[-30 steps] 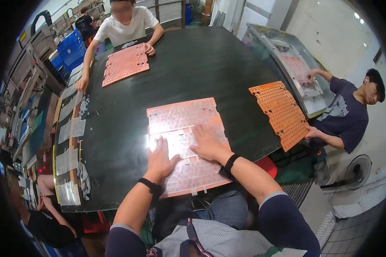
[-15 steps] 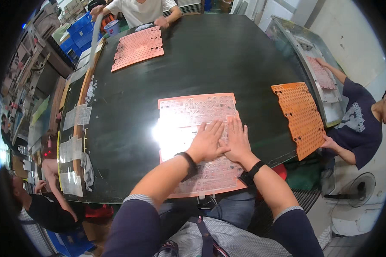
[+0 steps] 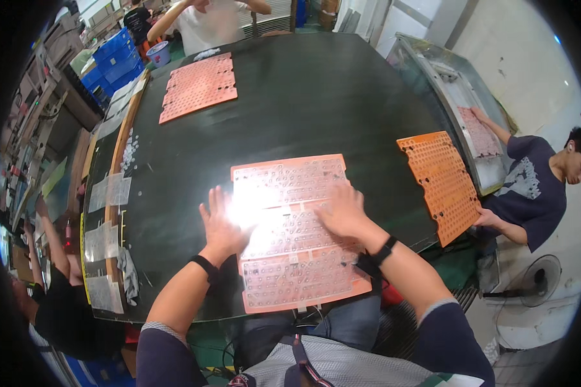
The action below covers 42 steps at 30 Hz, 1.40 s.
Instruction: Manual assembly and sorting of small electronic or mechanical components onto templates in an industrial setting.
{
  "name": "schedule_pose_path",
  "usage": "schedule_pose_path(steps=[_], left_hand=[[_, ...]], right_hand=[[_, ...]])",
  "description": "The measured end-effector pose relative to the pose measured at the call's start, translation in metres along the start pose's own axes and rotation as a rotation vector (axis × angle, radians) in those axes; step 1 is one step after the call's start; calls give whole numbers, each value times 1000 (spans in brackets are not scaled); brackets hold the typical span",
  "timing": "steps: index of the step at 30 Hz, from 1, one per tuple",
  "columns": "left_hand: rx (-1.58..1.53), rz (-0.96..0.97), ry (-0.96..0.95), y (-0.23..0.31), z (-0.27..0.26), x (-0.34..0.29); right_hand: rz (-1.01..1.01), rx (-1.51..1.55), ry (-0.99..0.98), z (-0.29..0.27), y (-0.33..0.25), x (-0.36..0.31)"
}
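In front of me on the dark green table [image 3: 290,97] lies a flat pinkish-orange panel [image 3: 237,175], its near edge close to the table's edge. Clear sheets [image 3: 297,277] printed with rows of small marks cover it, and bright glare hides part of its left side. My left hand [image 3: 223,222] is open, fingers apart, at the panel's left edge; whether it touches is unclear. Over the right part of the panel, my right hand [image 3: 343,209] is open too, slightly blurred, with thumb and fingers spread. Neither hand holds anything.
An orange perforated board [image 3: 442,184] stands at the table's right edge, held by a co-worker [image 3: 529,187]. A pink perforated board [image 3: 200,87] lies far left. Clear sheets [image 3: 103,242] and small pale pieces [image 3: 129,155] line the left side. Another person [image 3: 210,26] stands opposite.
My hands were together on the panel's middle; now they are apart, the left at its left edge, the right farther right. The person opposite has raised their arms.
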<state>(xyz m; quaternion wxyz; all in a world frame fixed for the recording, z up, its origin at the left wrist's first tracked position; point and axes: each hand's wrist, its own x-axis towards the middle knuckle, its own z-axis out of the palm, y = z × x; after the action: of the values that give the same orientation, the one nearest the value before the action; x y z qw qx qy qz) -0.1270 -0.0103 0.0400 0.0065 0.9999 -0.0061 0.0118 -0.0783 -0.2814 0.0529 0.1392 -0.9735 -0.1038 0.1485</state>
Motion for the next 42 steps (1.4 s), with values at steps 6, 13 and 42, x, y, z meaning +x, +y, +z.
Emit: schedule_pose_path(steps=[6, 13, 42], left_hand=[[-287, 223, -92, 44, 31, 38], [-529, 193, -52, 99, 42, 63], [-189, -91, -128, -13, 35, 84]], right_hand=[[-479, -48, 133, 39, -5, 67], [-69, -131, 246, 23, 17, 71], [164, 843, 458, -1, 122, -24]])
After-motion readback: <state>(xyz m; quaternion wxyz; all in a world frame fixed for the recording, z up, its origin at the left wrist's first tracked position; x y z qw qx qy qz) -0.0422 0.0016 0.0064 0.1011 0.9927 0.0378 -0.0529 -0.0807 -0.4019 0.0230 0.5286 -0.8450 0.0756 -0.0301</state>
